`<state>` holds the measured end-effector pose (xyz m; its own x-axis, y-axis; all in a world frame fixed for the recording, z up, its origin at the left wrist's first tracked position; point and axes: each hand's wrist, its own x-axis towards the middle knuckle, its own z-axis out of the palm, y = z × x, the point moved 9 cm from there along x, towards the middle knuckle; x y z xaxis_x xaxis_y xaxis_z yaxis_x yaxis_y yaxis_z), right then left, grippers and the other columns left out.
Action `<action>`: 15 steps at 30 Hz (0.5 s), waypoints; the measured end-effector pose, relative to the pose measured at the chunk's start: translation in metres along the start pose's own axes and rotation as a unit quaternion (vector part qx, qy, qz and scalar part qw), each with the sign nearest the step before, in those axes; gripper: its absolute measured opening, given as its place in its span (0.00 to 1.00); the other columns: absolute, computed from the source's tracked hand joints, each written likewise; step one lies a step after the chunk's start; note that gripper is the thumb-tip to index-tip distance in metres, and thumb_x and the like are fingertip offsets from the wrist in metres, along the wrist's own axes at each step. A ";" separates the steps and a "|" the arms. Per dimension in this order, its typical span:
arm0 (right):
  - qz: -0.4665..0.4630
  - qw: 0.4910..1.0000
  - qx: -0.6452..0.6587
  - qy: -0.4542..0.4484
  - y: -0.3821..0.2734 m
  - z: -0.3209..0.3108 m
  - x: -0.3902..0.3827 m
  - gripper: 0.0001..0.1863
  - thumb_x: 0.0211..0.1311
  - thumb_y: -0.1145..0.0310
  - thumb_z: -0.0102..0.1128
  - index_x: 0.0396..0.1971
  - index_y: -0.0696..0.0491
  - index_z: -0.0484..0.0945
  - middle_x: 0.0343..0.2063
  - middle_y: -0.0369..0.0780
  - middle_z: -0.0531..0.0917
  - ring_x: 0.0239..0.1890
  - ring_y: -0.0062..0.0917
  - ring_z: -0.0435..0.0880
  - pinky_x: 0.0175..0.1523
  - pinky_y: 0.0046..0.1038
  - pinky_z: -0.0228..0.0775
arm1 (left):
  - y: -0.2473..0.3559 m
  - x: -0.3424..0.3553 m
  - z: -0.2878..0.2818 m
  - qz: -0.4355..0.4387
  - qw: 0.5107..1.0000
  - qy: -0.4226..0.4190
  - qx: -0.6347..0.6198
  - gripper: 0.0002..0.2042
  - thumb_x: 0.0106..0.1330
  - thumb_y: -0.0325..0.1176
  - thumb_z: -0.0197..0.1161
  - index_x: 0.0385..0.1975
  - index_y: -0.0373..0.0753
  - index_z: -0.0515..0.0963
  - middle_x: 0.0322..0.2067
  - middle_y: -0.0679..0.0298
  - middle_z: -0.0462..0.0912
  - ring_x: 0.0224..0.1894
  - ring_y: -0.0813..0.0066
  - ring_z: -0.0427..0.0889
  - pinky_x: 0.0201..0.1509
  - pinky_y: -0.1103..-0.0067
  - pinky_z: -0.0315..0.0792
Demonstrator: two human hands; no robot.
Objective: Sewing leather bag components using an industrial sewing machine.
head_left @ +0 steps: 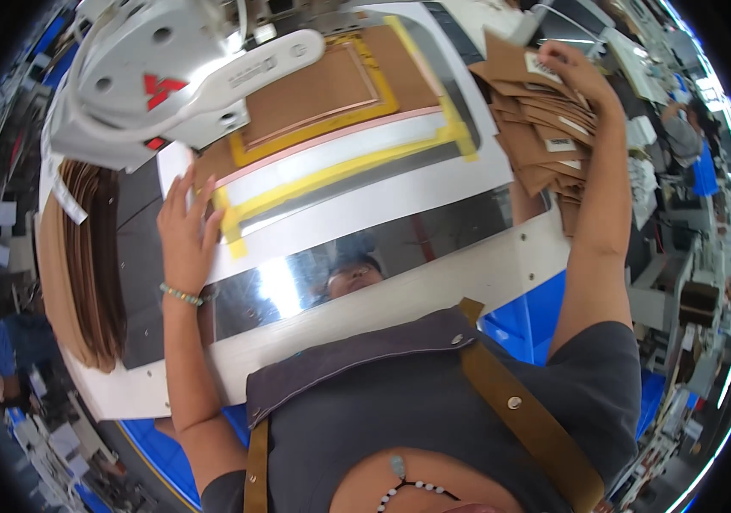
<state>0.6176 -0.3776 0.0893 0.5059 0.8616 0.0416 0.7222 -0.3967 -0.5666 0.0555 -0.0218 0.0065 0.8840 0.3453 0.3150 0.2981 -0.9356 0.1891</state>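
My left hand (184,221) lies flat with its fingers spread, at the left edge of a taped sewing template (288,193) and the white sheet beneath it. Brown fabric (297,98) lies in the template, framed by a yellow rectangle (389,94) and bordered by yellow tape. To the right, my right hand (575,75) reaches the top of a pile of brown fabric pieces (532,120) with white labels. Its fingers are curled down on the uppermost piece, pinching its edge beside the label.
A white sewing machine head (139,81) with a red mark hangs over the template's left part. Long brown folded pieces (83,265) are stacked at the left. A shiny metal plate (297,282) runs along the table's near edge (365,303). Blue material (524,321) shows below.
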 end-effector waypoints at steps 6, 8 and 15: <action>0.013 0.978 0.210 0.007 -0.202 0.107 0.047 0.12 0.68 0.68 0.63 0.47 0.52 0.88 0.39 0.46 0.87 0.46 0.33 0.85 0.52 0.35 0.74 | -0.002 -0.002 -0.004 -0.010 1.000 0.016 0.000 0.24 0.74 0.39 0.63 0.70 0.47 0.77 0.77 0.58 0.66 0.78 0.49 0.63 0.77 0.58 0.58; -0.245 0.968 -0.045 0.026 -0.253 0.150 0.081 0.12 0.70 0.66 0.63 0.46 0.54 0.89 0.42 0.45 0.88 0.50 0.37 0.84 0.58 0.41 0.73 | -0.001 -0.001 -0.009 -0.007 1.000 0.024 0.012 0.24 0.74 0.38 0.63 0.70 0.45 0.76 0.76 0.58 0.67 0.78 0.48 0.63 0.77 0.57 0.58; -0.275 0.948 -0.135 0.087 -0.299 0.247 0.103 0.10 0.65 0.69 0.65 0.38 0.46 0.94 0.41 0.39 0.90 0.50 0.36 0.84 0.55 0.43 0.78 | 0.005 0.022 -0.018 0.025 1.000 -0.004 0.001 0.23 0.75 0.32 0.59 0.69 0.39 0.75 0.72 0.54 0.72 0.77 0.45 0.62 0.79 0.56 0.58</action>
<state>0.3368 -0.0923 0.0596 0.0706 0.9058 0.4178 0.9819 0.0107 -0.1891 0.0698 -0.0178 0.0306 0.9010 0.2972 0.3160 0.2537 -0.9519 0.1718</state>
